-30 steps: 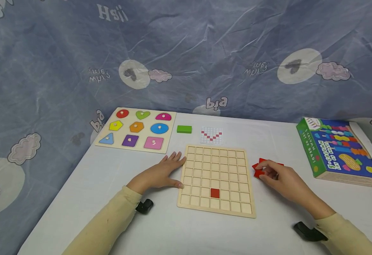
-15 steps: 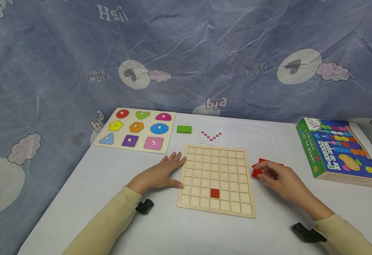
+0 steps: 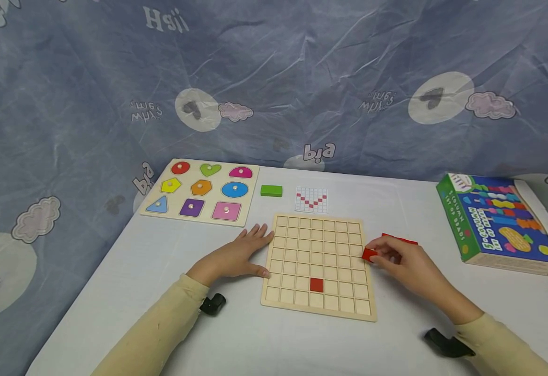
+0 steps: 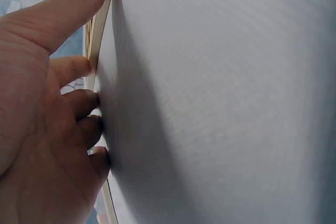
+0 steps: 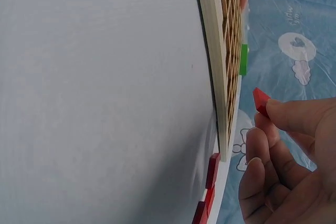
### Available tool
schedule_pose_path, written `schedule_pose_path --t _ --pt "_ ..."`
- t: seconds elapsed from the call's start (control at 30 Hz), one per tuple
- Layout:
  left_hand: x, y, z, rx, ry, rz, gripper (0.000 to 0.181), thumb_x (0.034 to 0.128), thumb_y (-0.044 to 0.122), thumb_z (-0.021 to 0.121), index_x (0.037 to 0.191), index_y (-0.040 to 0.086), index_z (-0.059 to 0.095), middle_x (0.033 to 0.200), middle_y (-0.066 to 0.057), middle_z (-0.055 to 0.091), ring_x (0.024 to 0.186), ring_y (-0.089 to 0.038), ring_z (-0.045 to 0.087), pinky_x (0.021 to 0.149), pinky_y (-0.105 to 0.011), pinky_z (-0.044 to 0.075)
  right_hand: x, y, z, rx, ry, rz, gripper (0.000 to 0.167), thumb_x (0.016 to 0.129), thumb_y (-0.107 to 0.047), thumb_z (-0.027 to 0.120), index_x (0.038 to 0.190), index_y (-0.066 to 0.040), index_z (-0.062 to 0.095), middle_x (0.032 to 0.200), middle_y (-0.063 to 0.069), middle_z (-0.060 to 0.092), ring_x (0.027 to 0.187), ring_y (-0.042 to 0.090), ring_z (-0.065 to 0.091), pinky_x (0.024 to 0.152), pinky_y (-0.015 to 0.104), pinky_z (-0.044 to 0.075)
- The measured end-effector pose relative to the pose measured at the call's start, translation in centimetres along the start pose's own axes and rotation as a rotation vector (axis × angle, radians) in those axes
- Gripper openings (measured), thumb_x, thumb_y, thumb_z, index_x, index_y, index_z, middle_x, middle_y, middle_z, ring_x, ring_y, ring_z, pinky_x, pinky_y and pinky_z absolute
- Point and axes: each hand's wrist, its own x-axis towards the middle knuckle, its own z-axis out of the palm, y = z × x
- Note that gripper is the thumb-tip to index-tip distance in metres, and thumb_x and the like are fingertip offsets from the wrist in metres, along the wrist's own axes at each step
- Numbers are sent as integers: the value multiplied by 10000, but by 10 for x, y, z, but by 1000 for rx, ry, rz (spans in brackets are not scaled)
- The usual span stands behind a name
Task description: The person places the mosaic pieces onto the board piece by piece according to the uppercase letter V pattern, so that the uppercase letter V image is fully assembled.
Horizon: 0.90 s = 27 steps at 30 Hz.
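Note:
A wooden grid board [image 3: 323,312] lies on the table with one red square [image 3: 317,285] in a cell of its second row from the front. The left hand [image 3: 236,256] rests at the board's left edge, fingers spread, thumb and fingertips touching the rim; the left wrist view shows the same hand [image 4: 47,108] against the board's edge. Between thumb and forefinger the right hand [image 3: 407,263] pinches a red tile [image 3: 369,255] at the board's right edge. In the right wrist view this tile [image 5: 261,102] is held up off the table. More red tiles [image 5: 212,171] lie beside the board, partly hidden in the head view.
Behind the board are a small card with a red V pattern [image 3: 312,200] and a green block [image 3: 271,191]. A shape puzzle board [image 3: 199,209] lies at the back left, and a colourful box [image 3: 509,224] stands at the right.
The right hand has moved left from the red tiles to the board's right edge, carrying one red tile. The left hand has not moved.

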Motion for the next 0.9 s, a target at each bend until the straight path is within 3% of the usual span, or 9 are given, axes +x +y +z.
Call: schedule_pose_path --t 0.5,0.9 --pt "1 -1 1 1 6 6 1041 817 492 820 1623 141 264 1697 -103 118 1569 -271 30 1269 -449 37 3 -18 9 30 -45 44 253 884 -112 806 1102 -210 725 867 -98 659 790 97 586 673 212 512" --pt "0 0 0 5 -1 6 1037 825 478 819 1624 135 254 1694 -113 114 1568 -275 29 1267 -453 41 9 -24 19 42 -63 7 250 879 -110 808 1090 -209 718 837 -118 652 769 78 589 659 218 515"
